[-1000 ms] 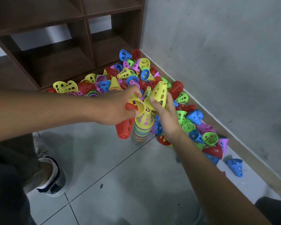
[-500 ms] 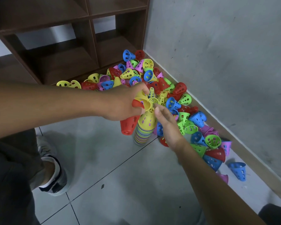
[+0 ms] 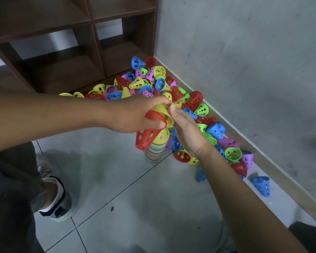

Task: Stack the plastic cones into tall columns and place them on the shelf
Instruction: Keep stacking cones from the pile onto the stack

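Observation:
A multicoloured column of stacked cones [image 3: 154, 152] stands on the floor tiles, topped by a yellow one. Above it my left hand [image 3: 133, 115] grips a red cone [image 3: 146, 138] hanging mouth down and a yellow cone [image 3: 161, 111] between thumb and fingers. My right hand [image 3: 187, 133] reaches in from the right, its fairly straight fingertips touching the yellow cone's rim. A big loose pile of cones [image 3: 159, 84] lies in the corner behind. The dark wooden shelf [image 3: 66, 73] stands beyond the pile with open compartments.
A grey wall with a skirting board [image 3: 244, 143] runs along the right. Loose cones trail along it, ending with a blue one [image 3: 262, 185]. My shoe [image 3: 57, 201] and trouser leg are at lower left on the tiled floor.
My right hand let go of the yellow cone it held a second ago, dipped toward the column, then rose to the yellow cone in my left hand. My left hand barely moved.

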Motion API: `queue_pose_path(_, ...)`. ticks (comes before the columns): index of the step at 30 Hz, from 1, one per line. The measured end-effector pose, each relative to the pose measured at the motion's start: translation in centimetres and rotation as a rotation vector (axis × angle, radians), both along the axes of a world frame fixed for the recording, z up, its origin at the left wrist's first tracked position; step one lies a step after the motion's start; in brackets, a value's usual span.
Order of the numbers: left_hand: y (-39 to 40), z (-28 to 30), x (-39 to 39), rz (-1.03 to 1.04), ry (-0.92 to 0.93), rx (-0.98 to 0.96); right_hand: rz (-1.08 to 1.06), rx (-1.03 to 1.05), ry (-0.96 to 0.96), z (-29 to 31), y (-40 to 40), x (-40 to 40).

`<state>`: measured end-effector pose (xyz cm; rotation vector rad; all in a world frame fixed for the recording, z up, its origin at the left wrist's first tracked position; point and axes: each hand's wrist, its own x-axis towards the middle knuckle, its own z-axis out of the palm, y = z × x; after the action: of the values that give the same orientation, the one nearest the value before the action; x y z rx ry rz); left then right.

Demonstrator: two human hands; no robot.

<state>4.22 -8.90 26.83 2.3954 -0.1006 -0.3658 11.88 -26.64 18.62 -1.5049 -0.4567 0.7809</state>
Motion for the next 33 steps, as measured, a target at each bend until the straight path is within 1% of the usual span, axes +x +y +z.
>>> queue_pose_path(2,0.0,0.1,-0.2,-0.007,0.007,-0.031,0.033,0.028,-0.002,0.0,0.0,0.1)
queue_pose_path(4,0.0,0.2,-0.4,-0.002,0.005,-0.046,0.020,0.063,0.011,0.0,0.1,0.2)
queue_pose_path(8,0.0,0.1,-0.4,0.026,-0.017,0.025,-0.115,0.093,-0.009,-0.1,0.0,0.3)
queue_pose_path(10,0.4,-0.1,-0.3,0.050,-0.012,0.079,-0.191,0.048,-0.051,-0.7,-0.1,0.5)
queue_pose_path(12,0.8,-0.4,0.0,0.065,-0.011,0.116,-0.234,-0.035,-0.131,-1.7,-0.2,0.8)
queue_pose_path(16,1.2,-0.7,0.3,0.082,-0.045,0.252,-0.239,-0.144,-0.259,-3.7,0.1,0.6)
queue_pose_path(18,1.2,-0.7,0.2,0.101,-0.066,0.264,-0.219,-0.175,-0.302,-4.4,0.3,0.2)
queue_pose_path(21,1.3,-0.6,0.0,0.171,-0.089,0.246,-0.196,-0.221,-0.345,-5.1,0.5,-0.2)
queue_pose_path(23,1.5,-0.5,-0.1,0.223,-0.083,0.217,-0.191,-0.226,-0.325,-5.0,0.6,-0.4)
queue_pose_path(26,1.9,-0.4,-0.2,0.331,-0.063,0.107,-0.165,-0.193,-0.323,-4.1,0.6,-0.6)
queue_pose_path(30,2.1,-0.3,0.0,0.527,-0.061,-0.039,-0.071,-0.171,-0.403,-1.8,0.7,-0.6)
queue_pose_path(33,2.2,0.0,0.3,0.631,-0.061,-0.106,-0.018,-0.125,-0.417,0.2,1.1,-1.3)
